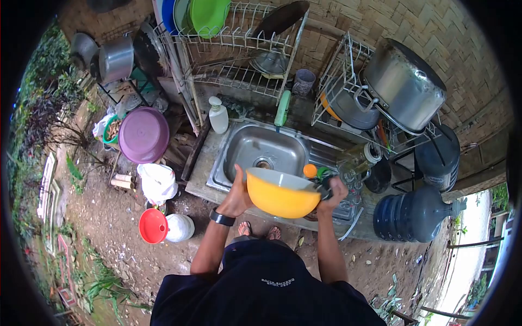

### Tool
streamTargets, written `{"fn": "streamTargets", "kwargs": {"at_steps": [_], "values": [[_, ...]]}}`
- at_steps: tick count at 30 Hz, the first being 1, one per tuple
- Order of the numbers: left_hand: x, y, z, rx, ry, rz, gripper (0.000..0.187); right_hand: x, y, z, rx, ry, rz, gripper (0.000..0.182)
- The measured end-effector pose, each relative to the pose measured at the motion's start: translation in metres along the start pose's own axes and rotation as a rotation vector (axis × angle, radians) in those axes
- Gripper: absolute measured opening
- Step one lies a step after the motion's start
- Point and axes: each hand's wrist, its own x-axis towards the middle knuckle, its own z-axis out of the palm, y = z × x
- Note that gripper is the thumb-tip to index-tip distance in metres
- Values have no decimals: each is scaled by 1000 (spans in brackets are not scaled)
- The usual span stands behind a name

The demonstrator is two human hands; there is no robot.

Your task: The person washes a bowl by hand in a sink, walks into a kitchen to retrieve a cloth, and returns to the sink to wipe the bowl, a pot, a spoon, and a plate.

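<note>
I hold a yellow bowl (283, 195) in front of me, over the near edge of the steel sink (261, 148). My left hand (237, 194), with a black watch on the wrist, grips the bowl's left rim. At the bowl's right rim my right hand (333, 191) is closed on a dark object that looks like a scrubber. An orange ball-shaped thing (310, 170) and something green lie just behind the bowl on the drainboard.
A white soap bottle (218, 115) stands left of the sink. Wire racks hold green plates (209, 15) and a big steel pot (403, 84). A purple basin (144, 135), red funnel (153, 225) and blue water jug (416, 214) stand around on the dirt ground.
</note>
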Motion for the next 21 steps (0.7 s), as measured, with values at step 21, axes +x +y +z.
{"fn": "streamTargets", "kwargs": {"at_steps": [21], "values": [[8,-53,27,746,562,1102,58,-71,-62,63,-65,-985,188,56]]}}
